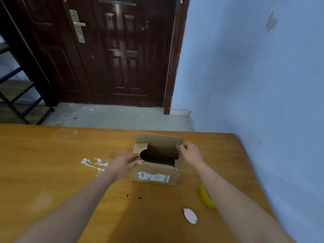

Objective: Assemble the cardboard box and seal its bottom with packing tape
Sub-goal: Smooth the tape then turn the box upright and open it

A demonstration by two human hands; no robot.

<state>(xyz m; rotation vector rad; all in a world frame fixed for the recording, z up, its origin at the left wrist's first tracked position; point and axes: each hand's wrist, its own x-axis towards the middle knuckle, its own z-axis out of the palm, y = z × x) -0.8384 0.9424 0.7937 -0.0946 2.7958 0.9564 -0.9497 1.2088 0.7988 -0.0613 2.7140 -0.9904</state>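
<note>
A small brown cardboard box (pixel 156 176) stands upright on the wooden table (pixel 52 172), its top open and dark inside, a white label on the near side. My left hand (pixel 125 163) rests at the box's left top edge, fingers spread against the flap. My right hand (pixel 190 152) pinches the right side flap near the top corner. A yellow object (pixel 206 196), possibly the tape roll, lies on the table to the right, partly hidden behind my right forearm.
A small pink oval tool (pixel 190 215) lies on the table in front of the box. White smears (pixel 94 163) mark the tabletop at left. A blue wall runs along the table's right edge; a dark door and a metal shelf stand beyond.
</note>
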